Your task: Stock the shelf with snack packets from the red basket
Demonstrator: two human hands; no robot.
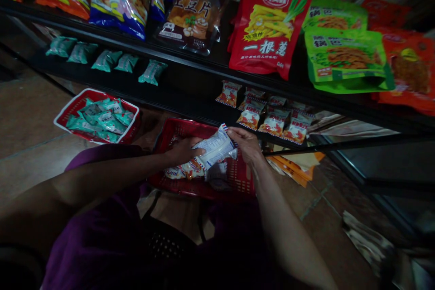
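A red plastic basket (238, 176) rests on my lap and holds a few small snack packets (185, 171). My left hand (183, 149) is closed around a bunch of white snack packets (215, 149) over the basket. My right hand (246, 145) pinches the upper right end of the same bunch. Just beyond my right hand, matching orange-and-white packets (272, 120) lie in rows on the lowest black shelf (190, 99).
A second red basket (73, 108) with teal packets sits on the floor at left. More teal packets (107, 60) line the lowest shelf. Large snack bags, among them a red bag (268, 27) and green bags (343, 54), stand on the shelf above. Tiled floor lies at right.
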